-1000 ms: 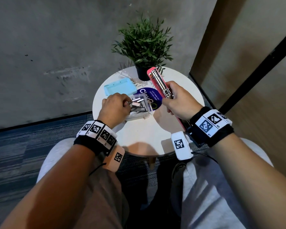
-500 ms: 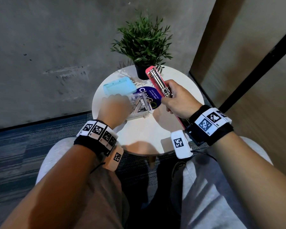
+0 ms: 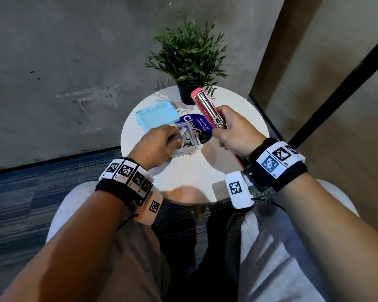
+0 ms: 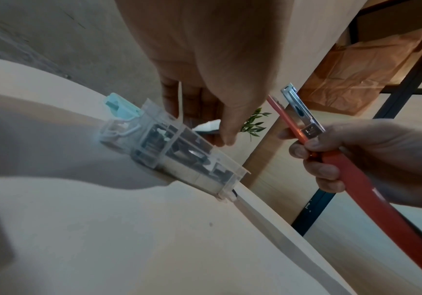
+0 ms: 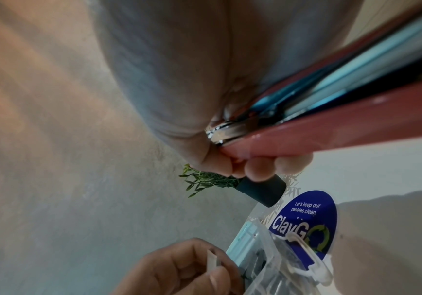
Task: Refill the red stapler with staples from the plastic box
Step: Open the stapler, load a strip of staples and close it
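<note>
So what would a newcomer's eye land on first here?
Probably the red stapler, swung open and held up by the right hand over the round white table. Then the left hand at the clear plastic box, pinching a staple strip.

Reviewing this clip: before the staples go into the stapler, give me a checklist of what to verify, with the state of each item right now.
1. Red stapler opened, metal staple channel exposed: ok.
2. Right hand grips the stapler firmly, clear of the table: ok.
3. Left hand has picked a staple strip out of the plastic box: ok; the right wrist view shows it pinched.
4. Strip whole and turned the right way for the channel: cannot tell.
5. Channel free of old staples: cannot tell.
6. Box lid off and lying out of the way: ok.
</note>
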A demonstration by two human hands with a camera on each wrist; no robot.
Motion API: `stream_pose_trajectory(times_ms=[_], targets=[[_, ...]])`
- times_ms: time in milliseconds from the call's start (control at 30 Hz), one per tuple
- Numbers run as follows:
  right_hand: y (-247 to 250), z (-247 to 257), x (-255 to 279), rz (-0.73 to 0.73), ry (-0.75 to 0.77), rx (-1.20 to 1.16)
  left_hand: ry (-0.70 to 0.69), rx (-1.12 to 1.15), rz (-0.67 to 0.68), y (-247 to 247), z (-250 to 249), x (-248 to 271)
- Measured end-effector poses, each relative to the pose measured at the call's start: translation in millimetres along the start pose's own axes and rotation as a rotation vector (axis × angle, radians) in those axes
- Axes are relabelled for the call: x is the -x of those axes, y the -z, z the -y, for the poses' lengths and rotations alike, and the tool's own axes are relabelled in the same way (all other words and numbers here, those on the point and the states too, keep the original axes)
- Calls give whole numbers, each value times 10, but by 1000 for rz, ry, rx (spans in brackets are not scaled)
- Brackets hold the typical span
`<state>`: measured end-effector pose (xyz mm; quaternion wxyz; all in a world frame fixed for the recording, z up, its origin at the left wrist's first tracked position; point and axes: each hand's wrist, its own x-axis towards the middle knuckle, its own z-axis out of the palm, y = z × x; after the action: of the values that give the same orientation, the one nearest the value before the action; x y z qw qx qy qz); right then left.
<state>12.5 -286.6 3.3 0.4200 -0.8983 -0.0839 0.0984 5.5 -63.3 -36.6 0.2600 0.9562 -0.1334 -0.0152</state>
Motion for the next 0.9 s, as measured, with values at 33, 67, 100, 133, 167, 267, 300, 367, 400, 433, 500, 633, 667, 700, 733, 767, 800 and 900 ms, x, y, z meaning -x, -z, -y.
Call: stream_pose_trajectory(times_ms=[33, 67, 100, 133, 167, 267, 300, 367, 400, 433, 500, 633, 667, 700, 733, 767, 800, 900], targets=[[1, 1, 1, 2, 0, 3, 1, -9, 22, -7, -14, 7], [3, 1, 2, 3, 0, 5, 17, -28, 18, -8, -19, 12], [6, 4, 6, 4, 0, 6, 40, -56, -1, -7, -16, 10], [9, 4, 6, 4, 1, 7, 62, -85, -23, -3, -7, 7], [14, 6, 10, 5, 3, 9, 83, -108, -38, -1, 1, 3], [19, 9, 10, 8, 6, 18, 94, -122, -65, -14, 18, -5], [19, 13, 10, 11, 8, 23, 76, -123, -74, -18, 18, -5], [18, 8, 8, 22, 9, 36, 44, -118, -92, -22, 9, -10], [17, 1, 5, 30, 8, 42, 35, -108, -97, -21, 5, -12], [14, 0, 5, 42, 8, 46, 29, -91, -104, -20, 2, -12], [6, -10, 1, 67, 12, 51, 18, -35, -130, -15, -8, -12], [-7, -46, -2, 89, 36, 77, -23, 180, -158, 18, -47, -2], [-6, -59, -3, 91, 46, 83, -48, 189, -187, 35, -65, 7], [-1, -72, -3, 95, 57, 93, -70, 199, -218, 54, -85, 16], [7, -92, -11, 102, 62, 110, -76, 235, -247, 73, -101, 26], [16, -115, -18, 116, 58, 133, -57, 296, -264, 92, -123, 40], [25, -137, -29, 133, 45, 157, -34, 368, -273, 108, -140, 52], [46, -197, -60, 177, -2, 232, -23, 475, -296, 131, -162, 74]])
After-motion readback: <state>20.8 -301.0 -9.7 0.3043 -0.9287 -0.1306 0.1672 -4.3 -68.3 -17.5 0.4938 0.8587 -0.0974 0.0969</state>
